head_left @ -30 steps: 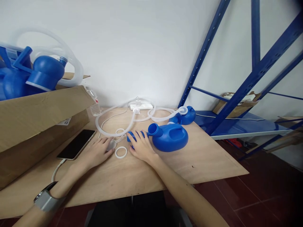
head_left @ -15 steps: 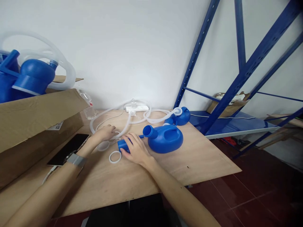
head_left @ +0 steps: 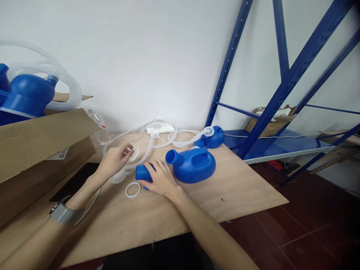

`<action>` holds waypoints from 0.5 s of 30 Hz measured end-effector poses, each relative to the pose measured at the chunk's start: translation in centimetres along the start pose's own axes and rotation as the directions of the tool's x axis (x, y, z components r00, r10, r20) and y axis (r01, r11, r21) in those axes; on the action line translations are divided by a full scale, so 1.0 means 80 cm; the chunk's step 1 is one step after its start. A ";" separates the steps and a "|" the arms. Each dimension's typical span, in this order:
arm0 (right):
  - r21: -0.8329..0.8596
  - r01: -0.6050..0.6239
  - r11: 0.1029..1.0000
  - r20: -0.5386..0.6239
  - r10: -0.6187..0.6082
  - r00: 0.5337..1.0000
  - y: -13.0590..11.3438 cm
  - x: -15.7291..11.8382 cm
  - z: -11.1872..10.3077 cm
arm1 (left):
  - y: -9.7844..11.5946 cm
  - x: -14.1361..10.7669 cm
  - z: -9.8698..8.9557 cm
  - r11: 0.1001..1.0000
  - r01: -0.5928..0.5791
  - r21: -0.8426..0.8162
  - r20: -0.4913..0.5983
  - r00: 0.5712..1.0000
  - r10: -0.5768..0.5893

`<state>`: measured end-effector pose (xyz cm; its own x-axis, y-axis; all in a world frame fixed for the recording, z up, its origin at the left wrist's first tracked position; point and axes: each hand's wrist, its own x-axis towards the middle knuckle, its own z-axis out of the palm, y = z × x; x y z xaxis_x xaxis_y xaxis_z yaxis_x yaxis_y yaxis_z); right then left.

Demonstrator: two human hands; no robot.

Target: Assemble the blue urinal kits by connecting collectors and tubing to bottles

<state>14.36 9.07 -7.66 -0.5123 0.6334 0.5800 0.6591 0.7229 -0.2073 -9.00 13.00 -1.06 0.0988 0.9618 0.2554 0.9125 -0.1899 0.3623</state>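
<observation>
My left hand point(head_left: 116, 160) is raised a little above the table, its fingers pinched on a white ring point(head_left: 135, 154) that is partly hidden behind the fingertips. My right hand point(head_left: 160, 178) wraps over a blue plastic tube-shaped part point(head_left: 143, 173) lying on the table, its open end facing left. A second white ring point(head_left: 132, 190) lies flat just below that part. To the right of my right hand rests a blue jug point(head_left: 195, 167) on its side, with its wide mouth pointing up and left. A translucent round cap point(head_left: 118, 177) lies beneath my left hand.
A cardboard box point(head_left: 42, 137) holding blue jugs point(head_left: 32, 92) and clear hose stands at left. Beside it are a phone point(head_left: 74, 182) and a plastic bottle point(head_left: 100, 129). Coiled hose point(head_left: 182, 143), a power strip point(head_left: 160, 129) and another blue jug point(head_left: 216, 137) sit behind. Blue shelving point(head_left: 281, 144) stands right.
My left hand has lifted from the table and come back toward me with the white ring in its fingers. My right hand stays on the blue part. The view has shifted slightly.
</observation>
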 end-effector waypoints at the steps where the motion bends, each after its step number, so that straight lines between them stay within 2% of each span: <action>1: 0.028 -0.020 0.999 -0.030 0.021 0.999 -0.001 0.000 -0.002 | 0.009 -0.012 -0.005 0.997 -0.028 -0.073 -0.021 0.999 0.026; 4: 0.136 -0.084 0.987 -0.108 0.099 0.989 -0.004 0.001 -0.006 | 0.035 -0.043 -0.012 0.962 -0.085 -0.259 -0.016 0.996 0.083; 6: 0.220 -0.124 0.968 -0.139 0.157 0.978 -0.005 0.001 -0.006 | 0.049 -0.054 -0.010 0.947 -0.129 -0.293 -0.061 0.991 0.116; 11: 0.465 -0.181 0.866 -0.193 0.300 0.934 -0.007 0.002 0.006 | 0.070 -0.053 0.001 0.949 -0.228 -0.217 -0.205 0.961 0.184; 15: 0.548 -0.189 0.815 -0.196 0.345 0.918 -0.005 0.001 0.013 | 0.082 -0.049 0.003 0.930 -0.234 -0.282 -0.219 0.960 0.175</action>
<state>13.47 9.11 -8.31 -0.1352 0.7765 0.6155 0.3321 0.6208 -0.7102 -3.28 8.01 0.07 0.1677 0.8466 0.5051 0.7139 -0.4576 0.5300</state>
